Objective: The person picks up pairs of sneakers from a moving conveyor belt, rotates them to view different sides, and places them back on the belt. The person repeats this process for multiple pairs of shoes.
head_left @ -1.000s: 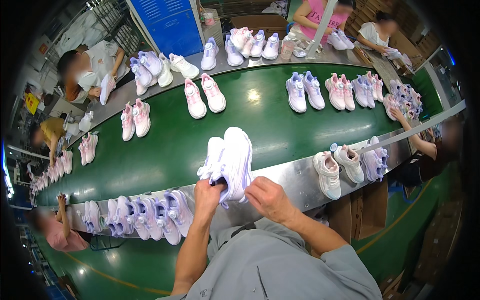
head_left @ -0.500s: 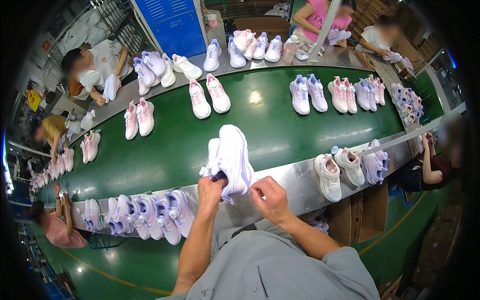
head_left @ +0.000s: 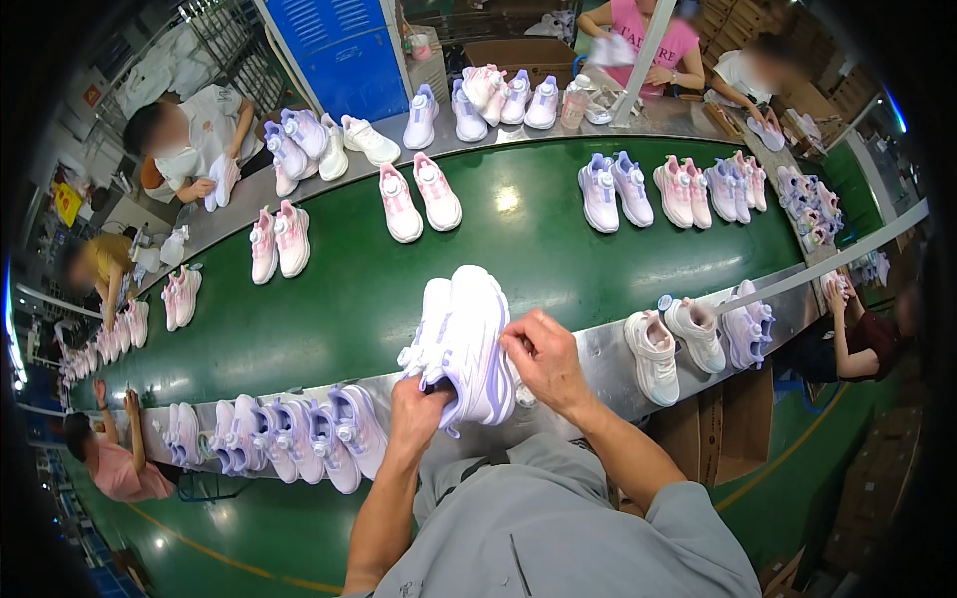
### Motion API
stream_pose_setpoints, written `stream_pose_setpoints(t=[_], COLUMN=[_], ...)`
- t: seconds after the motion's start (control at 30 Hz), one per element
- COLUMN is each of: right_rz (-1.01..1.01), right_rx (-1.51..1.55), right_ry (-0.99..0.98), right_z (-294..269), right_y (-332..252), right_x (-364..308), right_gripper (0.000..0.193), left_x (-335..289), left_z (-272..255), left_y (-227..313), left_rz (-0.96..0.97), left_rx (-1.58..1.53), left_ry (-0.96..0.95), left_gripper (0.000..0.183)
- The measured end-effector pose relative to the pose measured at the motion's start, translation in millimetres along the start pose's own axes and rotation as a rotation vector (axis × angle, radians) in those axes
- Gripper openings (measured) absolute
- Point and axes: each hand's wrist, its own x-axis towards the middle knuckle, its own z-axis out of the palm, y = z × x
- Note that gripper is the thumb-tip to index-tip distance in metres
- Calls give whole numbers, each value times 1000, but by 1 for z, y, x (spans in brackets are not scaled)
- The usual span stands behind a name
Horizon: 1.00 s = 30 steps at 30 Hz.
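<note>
In front of me a pair of white and lavender sneakers (head_left: 469, 344) is lifted over the edge of the green belt, toes pointing away. My left hand (head_left: 417, 411) grips them at the heel end, some fingers hidden inside the openings. The right-hand shoe is tilted so that its side shows; the other sits partly behind it. Against that shoe's outer side is my right hand (head_left: 543, 361), thumb and fingers pinched together. Whatever may be between those fingertips is too small to make out.
Pink sneakers (head_left: 421, 197) and lavender sneakers (head_left: 615, 191) stand in pairs on the green belt (head_left: 359, 309). Several lavender shoes (head_left: 299, 434) line the metal ledge at my left; white sneakers (head_left: 653, 357) stand at right beside a slanted pole (head_left: 827, 261). Co-workers sit around the belt.
The held sneakers have come slightly nearer to me and turned a little, showing more of the second shoe. My right hand has moved up along the shoe's side.
</note>
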Motion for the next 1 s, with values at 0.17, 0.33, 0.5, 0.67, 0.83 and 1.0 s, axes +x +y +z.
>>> stream_pose_setpoints(t=[0.17,0.33,0.5,0.67,0.83,1.0], right_rz=[45,-24,164,204,-34,-270], right_rx=[9,-4,137,321,197,149], right_ry=[17,-24,-28,-167,-331,-436], right_z=[-12,-23,-42,-49,-46,-17], right_y=[8,25,20,-5,-53,-66], right_x=[29,53,55,41,51,58], right_gripper=[7,6,10,7,4,8], left_x=[-6,-6,-3,-6,-22,-19], left_z=[-9,-30,-59,-86,-90,-82], left_y=[2,13,34,56,80,89], left_rz=[72,227,755,1032,1335,1623], left_rx=[111,460,1292,1480,1567,1461], left_ry=[-39,-105,58,-13,-180,-101], left_gripper=[26,23,24,24,26,9])
